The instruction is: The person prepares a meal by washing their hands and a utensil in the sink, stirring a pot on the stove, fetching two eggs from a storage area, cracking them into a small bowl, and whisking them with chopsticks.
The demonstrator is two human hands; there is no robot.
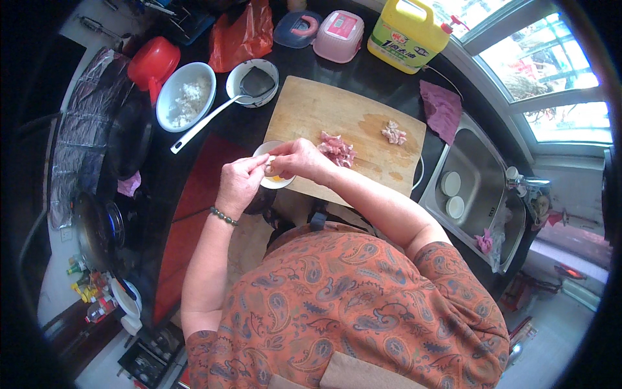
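Over a small white bowl (282,184) at the cutting board's near left corner, my two hands meet with fingertips pinched together. My left hand (240,179), a beaded bracelet at its wrist, and my right hand (302,159) both grip a small pale piece that looks like eggshell (269,167); fingers hide most of it. Orange-yellow egg yolk (277,178) shows in the bowl below. On the wooden cutting board (324,107), cut pink meat (337,150) lies just beyond my right hand. A smaller heap of pale, fatty pieces (394,133) sits farther right.
Left of the board stand a bowl of white rice or flour (188,97), an enamel bowl (236,81) with a ladle (207,122) across it, and a red pot (154,61). A yellow jug (408,35) and pink container (338,37) stand behind. The sink (476,162) holds small white bowls.
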